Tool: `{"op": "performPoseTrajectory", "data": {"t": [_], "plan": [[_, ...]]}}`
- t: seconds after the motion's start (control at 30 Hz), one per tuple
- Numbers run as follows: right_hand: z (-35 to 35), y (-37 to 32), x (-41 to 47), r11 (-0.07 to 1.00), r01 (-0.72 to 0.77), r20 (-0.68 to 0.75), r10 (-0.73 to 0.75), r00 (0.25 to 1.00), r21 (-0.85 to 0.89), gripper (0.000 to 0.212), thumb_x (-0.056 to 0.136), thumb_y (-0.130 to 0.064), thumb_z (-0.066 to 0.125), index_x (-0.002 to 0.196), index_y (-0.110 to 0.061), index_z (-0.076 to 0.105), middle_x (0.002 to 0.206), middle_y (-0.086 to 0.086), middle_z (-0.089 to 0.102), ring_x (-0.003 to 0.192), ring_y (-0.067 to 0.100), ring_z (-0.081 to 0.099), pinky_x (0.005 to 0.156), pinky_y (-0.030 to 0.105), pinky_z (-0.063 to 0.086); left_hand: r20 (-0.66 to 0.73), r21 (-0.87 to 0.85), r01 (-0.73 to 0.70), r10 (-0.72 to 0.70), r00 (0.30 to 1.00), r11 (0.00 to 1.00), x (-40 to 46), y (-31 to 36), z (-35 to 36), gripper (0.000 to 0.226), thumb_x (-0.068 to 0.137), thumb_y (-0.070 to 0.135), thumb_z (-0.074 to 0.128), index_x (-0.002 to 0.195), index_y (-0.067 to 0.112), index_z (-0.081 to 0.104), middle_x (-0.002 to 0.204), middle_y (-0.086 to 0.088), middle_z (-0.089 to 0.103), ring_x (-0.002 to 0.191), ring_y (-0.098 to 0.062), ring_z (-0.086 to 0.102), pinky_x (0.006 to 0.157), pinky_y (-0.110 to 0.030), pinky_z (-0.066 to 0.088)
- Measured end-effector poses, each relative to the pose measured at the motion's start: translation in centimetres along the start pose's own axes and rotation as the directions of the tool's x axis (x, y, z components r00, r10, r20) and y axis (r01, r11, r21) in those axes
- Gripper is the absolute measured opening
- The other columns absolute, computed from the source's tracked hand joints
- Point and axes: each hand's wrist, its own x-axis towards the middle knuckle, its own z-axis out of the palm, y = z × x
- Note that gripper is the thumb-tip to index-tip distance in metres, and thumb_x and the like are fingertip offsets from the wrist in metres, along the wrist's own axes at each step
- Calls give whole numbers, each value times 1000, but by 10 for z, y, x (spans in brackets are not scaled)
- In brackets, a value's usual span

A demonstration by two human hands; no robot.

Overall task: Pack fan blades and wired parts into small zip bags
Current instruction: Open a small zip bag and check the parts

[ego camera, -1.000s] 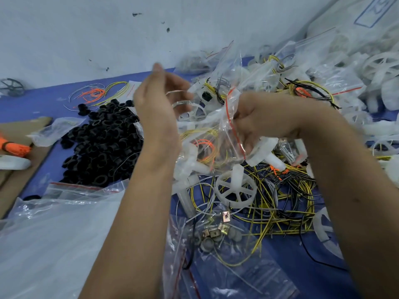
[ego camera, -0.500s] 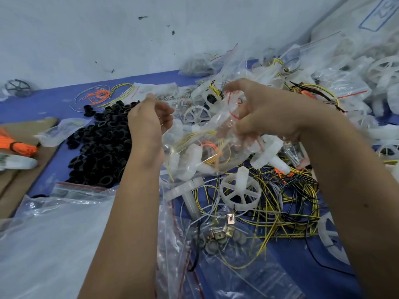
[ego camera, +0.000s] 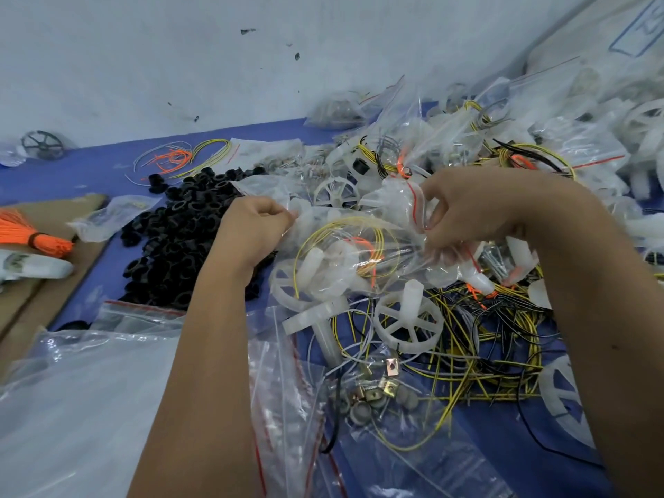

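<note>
**One zip bag loaded and held at the seal, plenty of loose stock left**

I judge this job to be somewhere in its middle. A heap of filled zip bags lies at the far right of the blue desk, so many packs look done. The bag in hand already carries a white fan blade and a coil of yellow and orange wire; from what I see it needs only its red-striped mouth pressed closed. Much is still unpacked: a loose fan blade stands just near of the bag, on a tangle of yellow and black wires at the near right, and a pile of black rings sits to the left. Empty zip bags lie near, in the middle, with small metal clips on them.

My left hand is at the bag's left end, fingers curled and pinching the plastic. My right hand is at the right end, fingers bent and gripping the film near the red stripe. Both forearms reach in from the near edge, and the bag is stretched between the hands, just above the clutter
</note>
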Motion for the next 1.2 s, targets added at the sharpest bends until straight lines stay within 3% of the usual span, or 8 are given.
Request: {"op": "performPoseTrajectory", "data": {"t": [0.17, 0.33, 0.43, 0.57, 0.7, 0.9, 1.0, 1.2], "plan": [[-4, -1, -8, 994, 11, 49, -16, 999, 108, 18, 87, -18, 80, 98, -14, 65, 74, 7, 77, 67, 20, 76, 62, 32, 61, 55, -52, -25, 28, 998, 998, -2, 5, 3, 31, 105, 22, 57, 75, 14, 58, 65, -3, 54, 57, -16, 47, 66, -30, 42], [-14, 3, -13, 998, 61, -163, -62, 985, -8, 30, 79, -44, 83, 65, -24, 65, 50, -14, 61, 49, 9, 52, 57, 29, 40, 17, -357, 38, -35, 999, 933, -3, 11, 3, 33, 110, 19, 40, 79, 13, 49, 66, -4, 63, 61, -21, 65, 60, -33, 56], [-15, 5, -16, 998, 64, -196, -66, 978, -16, 28, 79, -38, 84, 70, -21, 64, 58, -6, 57, 56, 14, 50, 57, 30, 38, 4, -313, 19, -18, 1000, 949, 0, 9, 6, 35, 110, 22, 38, 77, 14, 46, 72, -12, 47, 59, -21, 42, 56, -35, 39], [-15, 1, -19, 985, 174, -146, -175, 974, -22, 18, 82, -29, 80, 87, -17, 67, 82, 9, 70, 73, 25, 67, 72, 44, 55, 7, -374, 50, -52, 999, 926, -2, 11, 16, 32, 111, 22, 36, 87, 11, 55, 76, -7, 72, 65, -17, 68, 63, -32, 58], [-12, -5, -16, 976, 213, -187, -202, 962, 44, 41, 77, -56, 80, 100, -27, 63, 95, -2, 71, 89, 24, 68, 85, 49, 55, -8, -445, 39, -48, 999, 895, -3, 11, 27, 34, 111, 20, 36, 79, 15, 48, 54, 9, 59, 50, -6, 59, 58, -27, 56], [-8, -3, -8, 971, 213, -284, -176, 943, 109, 26, 81, -36, 84, 94, -24, 65, 74, -2, 74, 63, 14, 73, 67, 37, 58, -276, -296, -104, 19, 961, 950, -3, 17, 34, 27, 104, 32, 55, 83, 16, 54, 86, -11, 70, 72, -18, 60, 66, -31, 50], [-9, 3, -8, 958, 210, -372, -126, 920, 196, 40, 83, -31, 83, 115, -22, 61, 69, -1, 75, 55, 15, 72, 62, 34, 56, -441, -102, -283, 211, 872, 954, -10, 29, 33, 27, 98, 34, 61, 77, 18, 54, 71, 9, 59, 61, 1, 49, 67, -18, 40], [-8, 2, -4, 941, 232, -542, -65, 838, 246, 34, 84, -13, 79, 113, -19, 62, 63, -1, 72, 52, 12, 68, 62, 38, 61, -357, -88, -450, 394, 847, 889, -26, 57, 50, 43, 100, 30, 56, 65, 7, 50, 60, -6, 51, 60, -12, 41, 60, -34, 35]]}}
